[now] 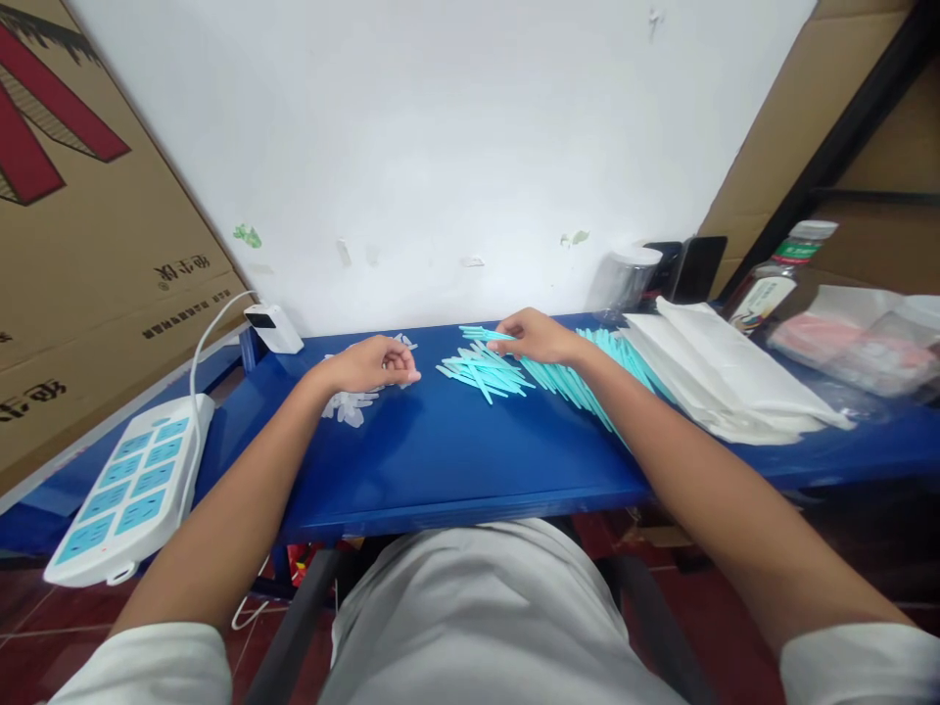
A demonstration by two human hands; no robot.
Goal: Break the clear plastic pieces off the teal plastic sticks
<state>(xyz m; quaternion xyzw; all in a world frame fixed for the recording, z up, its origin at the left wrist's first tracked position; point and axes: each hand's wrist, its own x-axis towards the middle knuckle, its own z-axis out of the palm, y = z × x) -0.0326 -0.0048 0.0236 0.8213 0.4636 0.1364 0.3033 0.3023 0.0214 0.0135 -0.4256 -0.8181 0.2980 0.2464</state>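
Observation:
My left hand (373, 364) is over the left part of the blue table, its fingers curled in and the thumb close to them. Whatever it holds, if anything, is too small to make out. Under and around it lie small clear plastic pieces (353, 406). My right hand (541, 338) pinches at a few slim turquoise plastic sticks (477, 333), which point left from its fingertips. Just below is a loose pile of turquoise sticks (486, 374). A longer row of similar sticks (573, 382) stretches under my right wrist and forearm, partly hidden.
On the right of the blue table (455, 470) lie white bags (734, 372), with a clear jar (630, 279) and a bottle (771, 279) behind. A power strip (132, 490) and a white plugged-in device (274, 328) are at left. A white wall (470, 147) borders the back.

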